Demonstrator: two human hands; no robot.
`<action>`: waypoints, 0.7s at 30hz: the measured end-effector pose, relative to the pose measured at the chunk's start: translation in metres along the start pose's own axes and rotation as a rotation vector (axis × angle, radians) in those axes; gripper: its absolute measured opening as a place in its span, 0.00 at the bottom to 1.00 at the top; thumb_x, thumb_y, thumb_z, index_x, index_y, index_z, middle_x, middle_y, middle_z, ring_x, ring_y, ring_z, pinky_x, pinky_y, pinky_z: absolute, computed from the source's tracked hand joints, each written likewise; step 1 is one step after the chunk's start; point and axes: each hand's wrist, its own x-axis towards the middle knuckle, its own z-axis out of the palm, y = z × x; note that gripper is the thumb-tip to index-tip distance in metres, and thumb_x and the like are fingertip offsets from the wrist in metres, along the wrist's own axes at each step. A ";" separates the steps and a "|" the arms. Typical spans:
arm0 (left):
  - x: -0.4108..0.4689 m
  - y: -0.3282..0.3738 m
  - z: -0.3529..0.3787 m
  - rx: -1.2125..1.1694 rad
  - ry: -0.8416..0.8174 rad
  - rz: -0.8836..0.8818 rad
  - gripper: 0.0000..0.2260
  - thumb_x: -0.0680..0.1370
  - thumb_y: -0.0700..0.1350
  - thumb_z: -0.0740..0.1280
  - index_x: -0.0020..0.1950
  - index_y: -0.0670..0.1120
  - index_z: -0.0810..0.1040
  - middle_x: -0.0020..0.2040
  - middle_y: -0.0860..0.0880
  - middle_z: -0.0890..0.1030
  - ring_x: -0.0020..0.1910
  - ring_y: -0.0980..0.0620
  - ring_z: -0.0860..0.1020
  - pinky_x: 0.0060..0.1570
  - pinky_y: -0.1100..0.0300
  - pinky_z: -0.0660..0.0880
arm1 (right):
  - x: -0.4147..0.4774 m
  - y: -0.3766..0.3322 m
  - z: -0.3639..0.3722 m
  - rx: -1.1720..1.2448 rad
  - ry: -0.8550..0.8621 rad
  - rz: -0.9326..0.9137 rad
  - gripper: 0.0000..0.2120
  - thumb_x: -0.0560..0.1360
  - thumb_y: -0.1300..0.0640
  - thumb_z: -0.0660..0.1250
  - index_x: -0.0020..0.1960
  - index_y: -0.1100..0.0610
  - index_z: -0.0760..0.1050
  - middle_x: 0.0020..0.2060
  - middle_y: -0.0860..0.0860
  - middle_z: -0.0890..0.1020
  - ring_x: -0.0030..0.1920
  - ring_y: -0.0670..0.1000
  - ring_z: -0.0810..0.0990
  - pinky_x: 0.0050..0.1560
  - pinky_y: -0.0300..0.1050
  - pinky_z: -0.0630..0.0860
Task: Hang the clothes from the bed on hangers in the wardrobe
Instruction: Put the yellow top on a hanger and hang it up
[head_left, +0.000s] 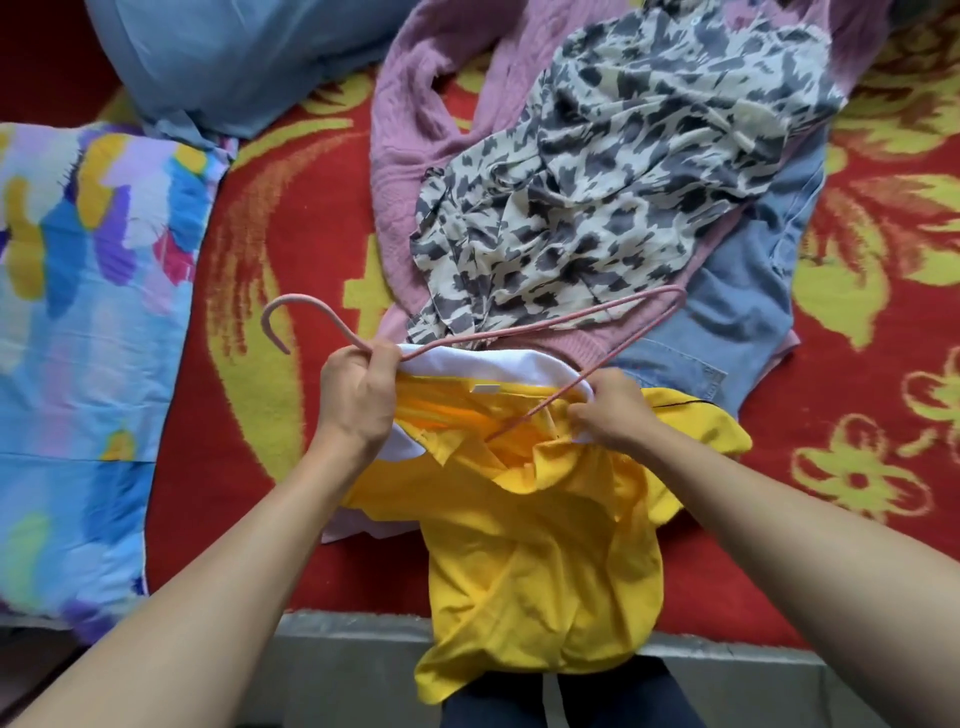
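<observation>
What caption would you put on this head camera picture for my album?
Left hand and right hand slip a pink hanger into a yellow shirt on the bed.

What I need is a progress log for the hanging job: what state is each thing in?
yellow shirt: draped over the bed edge, collar held open, hanger partly in.
pink hanger: held by its neck, one end inside the collar, far corner outside.
left hand: grips the hanger neck.
right hand: pinches the collar.
leopard-print blouse: crumpled on the pile, unhung.
pink sweater: under the blouse, unhung.
denim garment: under the pile, unhung.
</observation>
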 end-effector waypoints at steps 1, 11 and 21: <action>0.000 -0.003 -0.004 0.029 -0.008 0.018 0.21 0.71 0.56 0.57 0.26 0.42 0.63 0.21 0.55 0.59 0.25 0.52 0.58 0.27 0.55 0.56 | -0.002 0.007 -0.010 -0.010 0.066 0.010 0.12 0.66 0.67 0.66 0.28 0.54 0.70 0.30 0.53 0.76 0.36 0.53 0.74 0.35 0.43 0.67; -0.015 0.027 0.016 0.327 -0.322 0.353 0.17 0.73 0.54 0.55 0.30 0.44 0.66 0.25 0.47 0.67 0.26 0.50 0.64 0.27 0.50 0.63 | -0.048 0.034 -0.133 0.426 0.132 0.168 0.14 0.70 0.77 0.64 0.48 0.63 0.80 0.32 0.56 0.78 0.29 0.51 0.72 0.23 0.35 0.71; -0.014 0.092 -0.003 0.345 -0.389 0.248 0.12 0.76 0.55 0.56 0.36 0.51 0.68 0.36 0.48 0.75 0.36 0.48 0.72 0.40 0.50 0.70 | -0.126 0.002 -0.138 -0.191 0.531 -0.164 0.11 0.63 0.61 0.56 0.37 0.57 0.77 0.31 0.52 0.79 0.36 0.58 0.78 0.40 0.51 0.74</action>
